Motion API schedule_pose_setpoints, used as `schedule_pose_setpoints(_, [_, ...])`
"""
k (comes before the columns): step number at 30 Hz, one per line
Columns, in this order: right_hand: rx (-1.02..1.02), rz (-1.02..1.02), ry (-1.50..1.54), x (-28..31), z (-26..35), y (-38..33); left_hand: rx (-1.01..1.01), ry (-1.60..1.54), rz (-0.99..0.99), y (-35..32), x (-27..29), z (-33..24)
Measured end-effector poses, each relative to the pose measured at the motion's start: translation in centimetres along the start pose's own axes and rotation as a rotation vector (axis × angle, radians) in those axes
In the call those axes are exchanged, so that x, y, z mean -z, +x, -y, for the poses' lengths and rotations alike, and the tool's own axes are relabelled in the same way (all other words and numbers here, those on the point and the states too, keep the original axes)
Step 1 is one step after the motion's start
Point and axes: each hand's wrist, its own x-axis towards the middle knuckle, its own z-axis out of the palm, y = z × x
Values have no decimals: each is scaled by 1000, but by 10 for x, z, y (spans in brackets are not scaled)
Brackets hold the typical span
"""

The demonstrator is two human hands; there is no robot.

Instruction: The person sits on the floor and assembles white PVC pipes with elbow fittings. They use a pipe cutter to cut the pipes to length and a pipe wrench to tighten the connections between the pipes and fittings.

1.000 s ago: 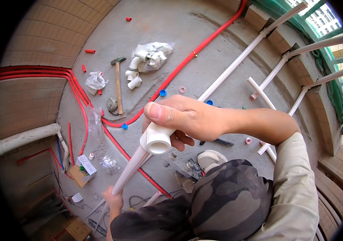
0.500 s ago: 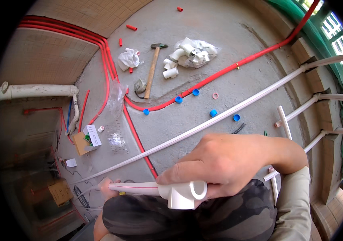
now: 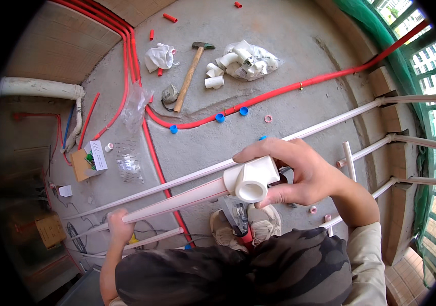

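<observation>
A white plastic tee fitting (image 3: 231, 179) sits on the near end of a long white pipe (image 3: 177, 203) marked with a thin red line. My right hand (image 3: 307, 176) is closed around the fitting, thumb low and fingers over its far side; one round socket faces up toward me. Further down the pipe, at the lower left, my left hand (image 3: 120, 225) is wrapped round it. The pipe slants from lower left to the middle, above my knees. How deep it sits inside the fitting is hidden.
Another long white pipe (image 3: 325, 126) crosses the concrete floor. Red conduit (image 3: 274, 94) runs beyond it, with blue caps (image 3: 244, 111) alongside. Further off lie a hammer (image 3: 190, 76) and a bag of white fittings (image 3: 253, 61). A red-handled tool (image 3: 247, 237) stands between my shoes.
Both hands have raised the pipe and fitting away from my lap, farther forward. The fitting has turned, and my right hand has shifted to its outer end. My shoes now show.
</observation>
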Motion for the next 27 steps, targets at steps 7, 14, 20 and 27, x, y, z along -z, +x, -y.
schedule_pose_setpoints(7, [213, 27, -41, 2, 24, -7, -1, 101, -59, -21, 6, -19])
schedule_pose_setpoints(14, [298, 33, -86, 0, 29, -4, 112, 66, -49, -40, 28, -27])
schedule_pose_setpoints(20, [219, -444, 307, -27, -31, -23, 26, -19, -30, 12, -3, -32])
schedule_pose_setpoints(27, [-145, -169, 141, 12, -32, -35, 18, -37, 58, 26, -21, -33])
